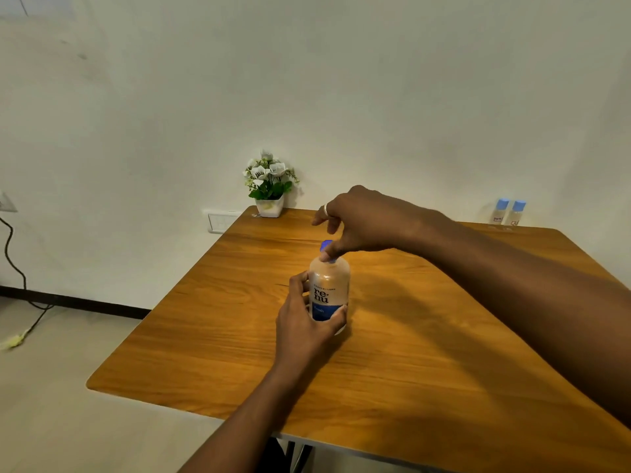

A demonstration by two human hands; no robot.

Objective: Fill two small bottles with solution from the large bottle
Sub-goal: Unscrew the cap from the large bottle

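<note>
The large bottle (330, 285), whitish with a blue lower label and dark lettering, stands upright near the middle of the wooden table (392, 353). My left hand (304, 322) wraps around its lower body from the left. My right hand (358, 221) comes in from the right and pinches the blue cap (325, 245) on top between thumb and fingers. Two small bottles (507, 212) with light blue caps stand side by side, upright, at the table's far right edge by the wall, well away from both hands.
A small white pot of white flowers (269, 186) stands at the table's far left corner against the wall. A wall socket plate (221, 221) sits just left of that corner. A black cable (20, 278) hangs down to the floor at the far left.
</note>
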